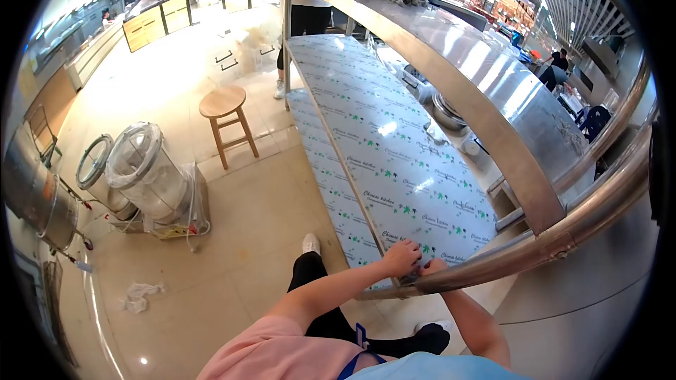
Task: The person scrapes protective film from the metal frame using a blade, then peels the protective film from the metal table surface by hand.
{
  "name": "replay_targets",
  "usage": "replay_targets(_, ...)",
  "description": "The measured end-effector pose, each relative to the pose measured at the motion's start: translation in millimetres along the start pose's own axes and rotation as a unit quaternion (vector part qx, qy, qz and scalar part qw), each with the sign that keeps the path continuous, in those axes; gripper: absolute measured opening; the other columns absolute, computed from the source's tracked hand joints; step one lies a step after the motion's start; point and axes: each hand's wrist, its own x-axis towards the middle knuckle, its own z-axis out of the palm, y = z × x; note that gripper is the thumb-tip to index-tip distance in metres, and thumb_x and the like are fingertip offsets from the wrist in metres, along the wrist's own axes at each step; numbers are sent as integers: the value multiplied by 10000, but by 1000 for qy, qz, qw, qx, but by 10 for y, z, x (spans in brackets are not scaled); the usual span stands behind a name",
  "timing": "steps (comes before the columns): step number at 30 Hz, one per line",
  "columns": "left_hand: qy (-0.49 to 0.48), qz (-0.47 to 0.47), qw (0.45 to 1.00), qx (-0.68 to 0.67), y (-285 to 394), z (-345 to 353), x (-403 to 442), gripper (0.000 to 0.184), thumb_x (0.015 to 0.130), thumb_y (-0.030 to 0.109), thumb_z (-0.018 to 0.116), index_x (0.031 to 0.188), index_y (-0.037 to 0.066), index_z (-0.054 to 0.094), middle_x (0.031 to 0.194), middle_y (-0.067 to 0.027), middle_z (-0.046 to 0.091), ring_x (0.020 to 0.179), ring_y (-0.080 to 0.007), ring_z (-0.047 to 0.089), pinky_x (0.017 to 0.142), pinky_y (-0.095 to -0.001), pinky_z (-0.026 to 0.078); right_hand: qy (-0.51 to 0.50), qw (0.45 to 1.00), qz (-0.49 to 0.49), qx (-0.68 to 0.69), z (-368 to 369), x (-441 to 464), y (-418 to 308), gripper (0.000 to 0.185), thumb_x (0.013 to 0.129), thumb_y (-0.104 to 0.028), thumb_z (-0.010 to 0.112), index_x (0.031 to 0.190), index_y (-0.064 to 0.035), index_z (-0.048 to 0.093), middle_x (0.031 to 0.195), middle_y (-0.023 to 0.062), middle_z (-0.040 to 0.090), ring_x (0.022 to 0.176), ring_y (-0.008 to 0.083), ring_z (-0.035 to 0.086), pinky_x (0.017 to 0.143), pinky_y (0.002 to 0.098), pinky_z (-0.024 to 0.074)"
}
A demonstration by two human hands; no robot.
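Note:
A long metal shelf (380,148) is covered in bluish film printed with green leaves and lettering. At its near corner, beside the round metal post (493,264), my left hand (403,258) rests with its fingers curled at the film's edge. Just right of it, my right hand (433,267) is bent inward against the same corner, partly behind the post. The two hands nearly touch. Whatever lies between their fingers is too small to make out.
A wooden stool (222,102) stands on the floor to the left. Nearer left are clear lidded drums (144,162) and crumpled plastic (141,295). A metal upper shelf (486,56) runs along the right. Another person (310,20) stands at the far end.

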Motion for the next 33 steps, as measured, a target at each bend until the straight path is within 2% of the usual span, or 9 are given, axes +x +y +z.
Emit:
replay_targets(2, 10, -10, 1000, -19, -44, 51, -3, 149, 645, 183, 602, 748, 76, 605, 821, -111, 549, 814, -287, 531, 707, -387, 439, 41, 997, -27, 65, 24, -70, -16, 332, 669, -349, 618, 685, -17, 643, 664, 181, 614, 660, 306, 610, 624, 391, 460)
replay_targets(5, -96, -19, 995, 33, 40, -150, 101, 184, 653, 227, 546, 670, 58, 616, 763, -146, 577, 769, -311, 555, 672, -411, 461, 25, 999, -20, -28, 175, 60, 225, 302, 667, -322, 602, 636, -22, 620, 614, 184, 590, 570, 311, 580, 557, 429, 433)
replay_targets(7, 30, 75, 997, -13, -226, 101, 64, 145, 642, 169, 520, 650, 55, 609, 743, -130, 586, 742, -305, 559, 660, -402, 464, 29, 999, -38, 4, 166, 12, 201, 325, 688, -337, 558, 599, -28, 603, 594, 196, 569, 533, 317, 563, 509, 449, 399)
replay_targets(11, 86, -1, 996, -22, -185, -437, 93, 112, 682, 178, 603, 746, 85, 611, 844, -93, 575, 827, -290, 540, 700, -395, 452, 30, 999, 27, 5, -115, -121, -172, 349, 672, -351, 561, 730, -17, 642, 705, 208, 604, 676, 318, 611, 625, 379, 459)
replay_targets(14, 181, -20, 983, -32, -15, -513, -35, 96, 693, 123, 613, 772, 68, 605, 832, -76, 566, 786, -272, 537, 664, -360, 449, 80, 994, 43, 63, -234, -509, -231, 275, 650, -235, 595, 748, 19, 635, 654, 146, 622, 596, 210, 601, 605, 313, 471)
replay_targets(18, 220, -49, 970, -90, 588, -398, -179, 69, 697, 49, 562, 760, 19, 561, 803, -134, 530, 799, -320, 503, 690, -398, 428, 112, 979, 95, 143, -106, -1023, 205, 214, 660, -180, 597, 717, 25, 622, 602, 93, 605, 537, 118, 548, 539, 262, 448)
replay_targets(19, 235, -84, 963, -97, -22, -546, 97, 68, 693, 47, 567, 757, 25, 561, 800, -128, 529, 790, -317, 505, 682, -395, 432, 98, 978, 116, 145, -182, -420, -130, 208, 664, -173, 595, 714, 27, 618, 592, 79, 598, 531, 106, 535, 530, 256, 442)
replay_targets(21, 250, -97, 960, -85, 0, -577, 209, 73, 681, 40, 574, 752, 31, 560, 796, -122, 527, 777, -311, 509, 672, -387, 436, 108, 968, 141, 179, -281, -448, -89, 179, 682, -147, 590, 705, 30, 608, 569, 33, 573, 514, 64, 488, 491, 227, 410)
replay_targets(33, 259, -75, 963, -13, -182, -471, 243, 125, 621, 6, 583, 735, 33, 540, 791, -111, 526, 748, -283, 508, 673, -351, 439, 116, 936, 205, 261, -402, -549, -272, 134, 743, -93, 580, 738, 41, 578, 585, 23, 550, 493, 59, 486, 450, 192, 367)
